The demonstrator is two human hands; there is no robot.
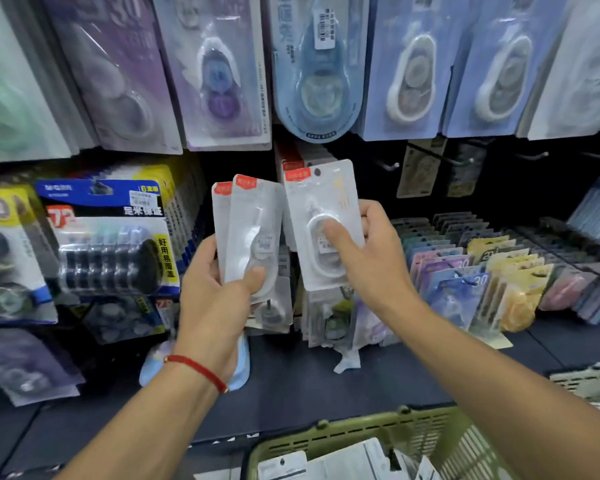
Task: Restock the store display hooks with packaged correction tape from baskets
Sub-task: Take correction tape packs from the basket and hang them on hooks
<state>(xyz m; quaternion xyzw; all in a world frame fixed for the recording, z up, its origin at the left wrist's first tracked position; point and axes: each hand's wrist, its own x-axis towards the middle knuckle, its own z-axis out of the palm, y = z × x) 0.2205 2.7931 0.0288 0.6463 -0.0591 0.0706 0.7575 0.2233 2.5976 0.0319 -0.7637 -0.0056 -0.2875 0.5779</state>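
White blister packs of correction tape fill both your hands. Your left hand [219, 289] grips a small fanned stack of packs [250, 233], thumb pressed across the front one and fingers curled behind; a red cord bracelet [198, 370] sits on that wrist. Your right hand [364, 258] pinches a single pack [321, 220], thumb flat on the clear bubble and fingers wrapped round its right edge, holding it upright just beside the stack, with its red-labelled top raised toward the dark back panel of the display. Behind that pack, more of the same white packs [297, 157] hang in a row. To the right of them, bare metal hooks [390, 165] stick out from the panel. Along the top edge of the display hang larger purple and blue carded tapes [321, 67]. On the dark shelf [291, 382] below, coloured packs [465, 268] stand in slotted rows toward its right end. At the shelf's front edge, nearest you, a green basket [371, 434] holds more white packs.
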